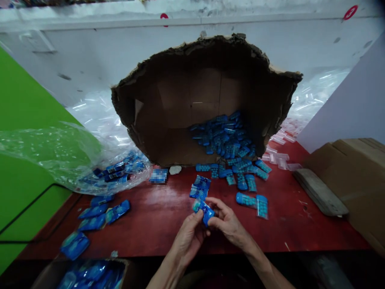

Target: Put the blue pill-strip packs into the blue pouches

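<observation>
Close together over the red table (168, 228), my two hands grip a small see-through case of teal balls with a blue wrapper (207, 214) about it. My left hand (190, 233) has its thumb on the teal end. The fingers and thumb of my right hand (230, 222) pinch the blue wrapper's other side. Just beyond them lie flat blue wrappers (201, 186). To the right of my right hand, blue-capped cases of teal balls (262, 206) rest on the table, with several more farther back (242, 180). How far the case sits inside the wrapper cannot be made out.
A torn-edged cardboard box (168, 100) lies open towards me, holding a heap of blue-capped cases (228, 138). At left are wrapped blue packs (93, 222), a plastic bag (120, 182) and a carton of packs (90, 275). Brown cardboard (349, 180) and see-through pieces (279, 158) are at right.
</observation>
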Action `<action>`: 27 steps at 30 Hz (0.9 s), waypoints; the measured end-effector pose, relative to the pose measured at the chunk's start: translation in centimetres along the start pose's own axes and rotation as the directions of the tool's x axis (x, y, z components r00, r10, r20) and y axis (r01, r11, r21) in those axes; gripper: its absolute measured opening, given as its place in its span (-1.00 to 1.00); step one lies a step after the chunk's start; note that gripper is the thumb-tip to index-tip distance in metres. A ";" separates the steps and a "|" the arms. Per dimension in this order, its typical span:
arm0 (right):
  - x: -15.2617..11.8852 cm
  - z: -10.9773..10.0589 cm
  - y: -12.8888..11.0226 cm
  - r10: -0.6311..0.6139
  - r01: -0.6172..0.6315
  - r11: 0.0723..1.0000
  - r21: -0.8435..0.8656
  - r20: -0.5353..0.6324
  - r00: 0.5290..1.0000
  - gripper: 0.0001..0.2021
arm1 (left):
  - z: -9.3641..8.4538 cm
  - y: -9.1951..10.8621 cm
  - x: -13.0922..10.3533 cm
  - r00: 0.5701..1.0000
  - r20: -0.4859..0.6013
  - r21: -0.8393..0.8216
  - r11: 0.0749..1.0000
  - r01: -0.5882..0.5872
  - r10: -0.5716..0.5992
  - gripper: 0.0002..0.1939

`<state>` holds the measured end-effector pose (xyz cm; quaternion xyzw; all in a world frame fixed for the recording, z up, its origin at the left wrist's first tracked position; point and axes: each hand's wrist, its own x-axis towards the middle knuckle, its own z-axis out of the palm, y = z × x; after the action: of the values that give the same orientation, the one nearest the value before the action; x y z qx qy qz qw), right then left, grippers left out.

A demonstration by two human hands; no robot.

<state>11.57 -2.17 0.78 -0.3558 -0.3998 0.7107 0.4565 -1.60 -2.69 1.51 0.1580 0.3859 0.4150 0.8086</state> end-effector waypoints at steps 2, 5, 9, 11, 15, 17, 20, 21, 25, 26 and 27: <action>0.1 0.0 0.5 -0.029 0.029 1.000 0.002 -0.024 0.999 -0.53 | -0.1 -0.2 -0.1 1.000 -0.003 -0.011 1.000 -0.002 0.002 -0.80; 0.2 -0.2 1.3 -0.017 0.017 1.000 0.014 0.003 1.000 -0.51 | 0.2 -0.2 -0.4 1.000 0.020 0.001 1.000 0.007 -0.007 -0.79; 0.5 -0.7 1.3 0.017 -0.005 0.995 -0.099 0.117 0.993 -0.54 | -0.1 0.6 -1.1 1.000 0.004 -0.036 0.999 -0.024 0.024 -0.82; 1.1 -1.1 0.8 -0.018 0.044 0.943 -0.329 0.084 0.996 -0.63 | -1.3 1.7 -1.7 0.991 -0.109 -0.139 0.986 -0.094 0.079 -0.84; 3.6 -1.8 -0.2 -0.254 0.084 0.529 -0.845 -0.063 0.965 -0.80 | -5.7 5.1 -3.4 0.895 -0.365 -0.289 0.882 -0.372 0.258 -0.61; 5.0 -1.8 -0.1 -0.276 0.001 0.265 -0.964 -0.075 0.958 -0.80 | -7.4 6.4 -4.0 0.856 -0.423 -0.282 0.854 -0.438 0.299 -0.53; 6.3 -1.2 0.9 -0.247 -0.105 0.000 -0.994 -0.102 0.964 -0.83 | -7.7 6.5 -3.7 0.869 -0.422 -0.244 0.890 -0.384 0.259 -0.65; 6.5 -1.0 1.3 -0.242 -0.120 -0.033 -0.992 -0.109 0.964 -0.81 | -7.2 6.1 -3.3 0.886 -0.404 -0.224 0.915 -0.335 0.226 -0.72; 6.4 -0.4 1.9 -0.228 -0.119 -0.066 -0.991 -0.101 0.968 -0.76 | -4.6 3.4 -0.8 0.926 -0.360 -0.080 0.985 -0.153 0.114 -0.87; 6.3 -0.4 1.7 -0.219 -0.113 -0.072 -0.991 -0.094 0.971 -0.77 | -4.0 2.8 -0.2 0.928 -0.357 -0.036 0.990 -0.133 0.112 -0.85; 6.3 -0.5 1.4 -0.205 -0.103 -0.074 -0.992 -0.086 0.975 -0.78 | -3.6 2.3 0.3 0.929 -0.350 0.007 0.992 -0.128 0.122 -0.82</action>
<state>9.42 3.49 -1.56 -0.6329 -0.7544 0.1302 0.1156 -5.44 -1.27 0.34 0.0995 0.5093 0.4902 0.7003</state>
